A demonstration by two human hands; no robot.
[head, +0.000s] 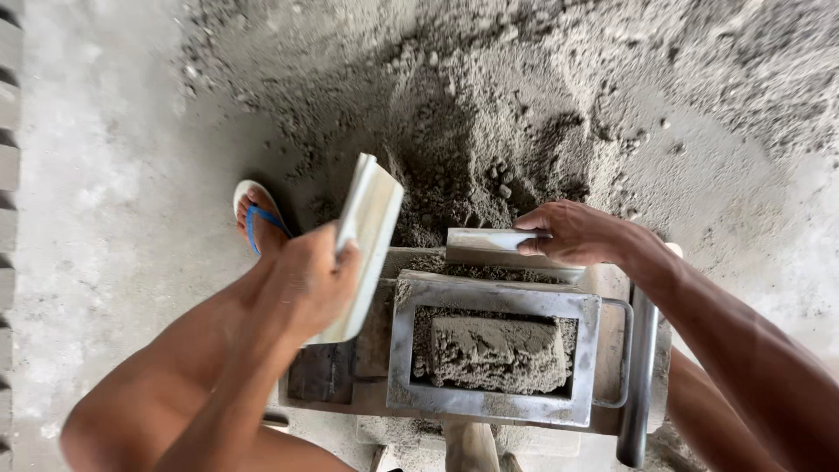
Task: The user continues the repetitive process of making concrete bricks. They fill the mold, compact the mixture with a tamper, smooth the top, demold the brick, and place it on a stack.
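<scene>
Left hand (306,280) is gripping a pale scoop (367,236), blade pointing 12 o'clock. Right hand (572,232) is closing on a metal plate (489,245), at 12 o'clock above the sand-packed steel mould (494,350).

The floor (105,175) left of the metal mold (494,350) is open; a sand pile (489,131) blocks the way behind the mold.

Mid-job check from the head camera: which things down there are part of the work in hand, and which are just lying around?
In the work:
left hand gripping a pale curved scoop
right hand on a pale flat board
metal mould frame holding a grey damp block
sand mix heap just behind

Lying about:
grey blocks along the left edge
blue-strapped sandal on a foot
</scene>
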